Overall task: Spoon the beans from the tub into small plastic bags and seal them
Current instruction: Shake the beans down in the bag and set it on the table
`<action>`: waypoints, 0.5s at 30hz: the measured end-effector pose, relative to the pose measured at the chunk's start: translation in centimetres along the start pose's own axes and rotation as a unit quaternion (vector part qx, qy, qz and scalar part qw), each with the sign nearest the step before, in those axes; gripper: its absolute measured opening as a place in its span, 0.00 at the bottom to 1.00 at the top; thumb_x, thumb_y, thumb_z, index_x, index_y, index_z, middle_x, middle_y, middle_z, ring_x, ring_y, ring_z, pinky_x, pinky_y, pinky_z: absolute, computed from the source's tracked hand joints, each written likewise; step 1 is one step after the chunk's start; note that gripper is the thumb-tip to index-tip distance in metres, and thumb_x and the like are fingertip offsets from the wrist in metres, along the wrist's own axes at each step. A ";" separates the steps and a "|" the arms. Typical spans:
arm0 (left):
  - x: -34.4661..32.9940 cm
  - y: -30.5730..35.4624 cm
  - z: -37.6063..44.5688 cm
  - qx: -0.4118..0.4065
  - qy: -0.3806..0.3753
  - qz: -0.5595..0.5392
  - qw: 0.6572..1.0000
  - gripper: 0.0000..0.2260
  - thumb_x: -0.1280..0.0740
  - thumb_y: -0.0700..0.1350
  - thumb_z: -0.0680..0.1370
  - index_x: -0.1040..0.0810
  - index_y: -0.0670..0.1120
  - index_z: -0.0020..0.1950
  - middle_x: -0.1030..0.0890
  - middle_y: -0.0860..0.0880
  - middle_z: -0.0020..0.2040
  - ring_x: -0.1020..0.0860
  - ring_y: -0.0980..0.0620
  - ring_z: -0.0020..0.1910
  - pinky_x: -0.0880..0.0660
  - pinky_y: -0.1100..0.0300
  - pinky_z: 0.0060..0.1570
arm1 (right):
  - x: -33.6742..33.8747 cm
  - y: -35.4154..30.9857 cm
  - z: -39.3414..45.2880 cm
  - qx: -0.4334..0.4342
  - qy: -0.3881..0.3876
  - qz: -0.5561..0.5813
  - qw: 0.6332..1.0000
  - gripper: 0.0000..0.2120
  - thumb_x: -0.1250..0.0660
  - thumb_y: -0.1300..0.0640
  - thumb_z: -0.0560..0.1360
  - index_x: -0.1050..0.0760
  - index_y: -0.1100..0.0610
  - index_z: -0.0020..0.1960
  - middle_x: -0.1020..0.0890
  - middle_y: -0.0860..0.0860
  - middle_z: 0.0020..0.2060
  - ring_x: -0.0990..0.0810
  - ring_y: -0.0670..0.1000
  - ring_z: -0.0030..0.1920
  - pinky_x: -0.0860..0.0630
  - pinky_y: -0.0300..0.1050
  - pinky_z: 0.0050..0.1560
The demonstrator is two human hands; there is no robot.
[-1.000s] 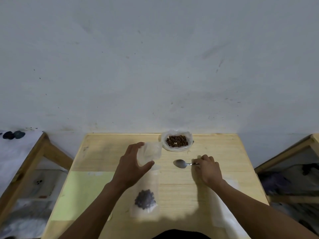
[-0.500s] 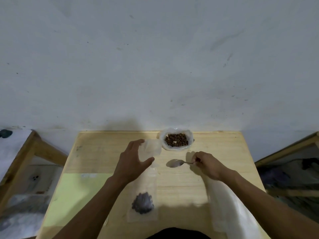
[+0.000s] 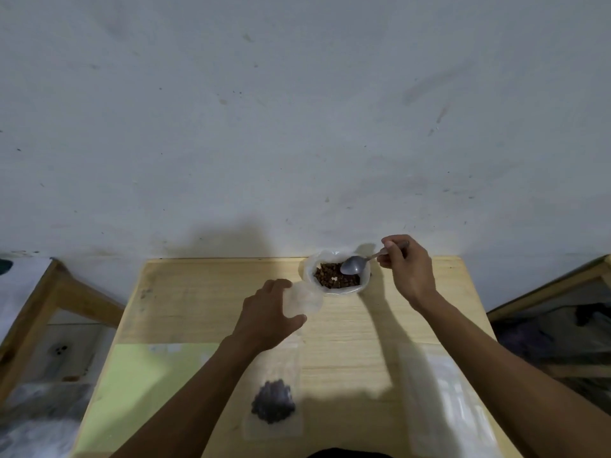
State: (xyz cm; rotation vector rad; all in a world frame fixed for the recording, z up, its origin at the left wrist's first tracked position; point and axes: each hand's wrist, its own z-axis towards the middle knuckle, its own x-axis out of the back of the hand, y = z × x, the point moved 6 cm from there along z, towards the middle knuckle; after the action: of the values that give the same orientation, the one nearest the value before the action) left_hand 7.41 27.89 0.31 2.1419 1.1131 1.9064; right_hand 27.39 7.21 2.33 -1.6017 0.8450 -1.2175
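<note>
**Scooping beans for the next bag**

While the table (image 3: 413,325) is carrying everything, the tub (image 3: 309,274) of beans (image 3: 334,280) is sitting at its far edge, right of centre. Nearer, one filled bag (image 3: 273,404) is lying flat. The left hand (image 3: 267,315) is gripping an empty bag (image 3: 304,299) just near-left of the tub. The right hand (image 3: 408,269) is pinching the spoon (image 3: 355,264), its bowl hovering over the beans. Judging by this, scooping is in hand; next, the loaded spoon needs carrying level to the bag's mouth.
</note>
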 end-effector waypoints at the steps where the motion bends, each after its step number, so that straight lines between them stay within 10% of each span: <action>1: -0.2 0.2 0.2 -0.007 -0.006 0.012 1.000 0.32 0.29 0.60 0.72 0.34 0.50 0.71 0.28 0.51 0.67 0.25 0.50 0.60 0.29 0.53 0.60 | -0.6 0.5 -0.1 -0.003 0.000 -0.014 1.000 0.08 0.40 0.56 0.82 0.22 0.56 0.51 0.16 0.54 0.42 0.15 0.53 0.43 0.19 0.56 0.52; 15: -2.1 3.2 2.3 -0.057 -0.091 0.012 0.994 0.30 0.30 0.57 0.72 0.32 0.47 0.70 0.24 0.50 0.64 0.27 0.49 0.61 0.31 0.52 0.62 | -4.8 6.2 -2.0 -0.182 0.020 0.045 0.982 0.11 0.40 0.57 0.82 0.20 0.58 0.51 0.19 0.53 0.40 0.22 0.52 0.41 0.25 0.51 0.48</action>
State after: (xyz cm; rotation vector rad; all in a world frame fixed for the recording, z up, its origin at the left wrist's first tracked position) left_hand 11.03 25.29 -0.39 2.2226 0.9249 1.6973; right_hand 24.20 8.92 -4.88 -1.8083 1.2059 -1.0766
